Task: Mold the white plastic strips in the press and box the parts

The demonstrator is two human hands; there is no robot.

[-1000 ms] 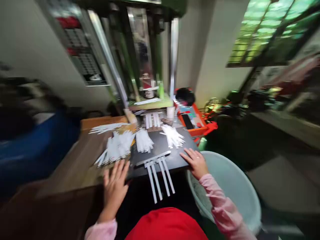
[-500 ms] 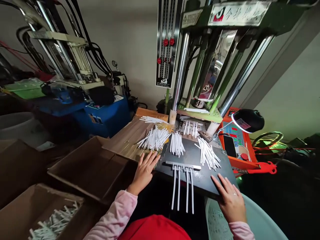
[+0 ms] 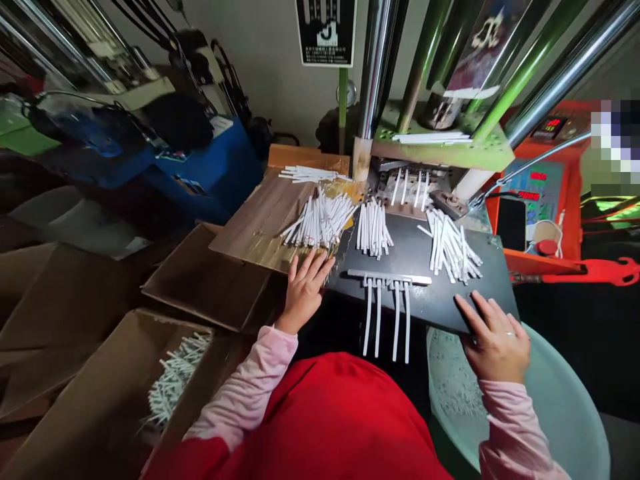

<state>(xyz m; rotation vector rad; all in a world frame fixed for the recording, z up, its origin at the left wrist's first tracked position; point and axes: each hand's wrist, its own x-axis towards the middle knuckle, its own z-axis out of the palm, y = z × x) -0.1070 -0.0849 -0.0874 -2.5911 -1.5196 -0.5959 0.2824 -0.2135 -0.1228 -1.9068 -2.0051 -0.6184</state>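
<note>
My left hand (image 3: 305, 288) lies flat, fingers spread, on the near edge of a wooden board (image 3: 260, 220), just below a heap of white plastic sticks (image 3: 320, 223). My right hand (image 3: 495, 337) rests palm down on the near right corner of a black work plate (image 3: 430, 257). Between the hands a white moulded comb (image 3: 389, 303) with several long prongs hangs over the plate's front edge. Two more piles of white sticks, one in the middle (image 3: 373, 230) and one at the right (image 3: 453, 250), lie on the plate. Neither hand holds anything.
A green press (image 3: 440, 143) with steel columns stands behind the plate, white parts in its mould. An orange control box (image 3: 540, 200) is at the right. Open cardboard boxes (image 3: 100, 393), one with white sticks, sit at the left. A pale green tub (image 3: 560, 413) is under my right hand.
The view swung left and then tilted down and closer to the bench. Both hands stayed flat on the bench edges; the comb has not moved.
</note>
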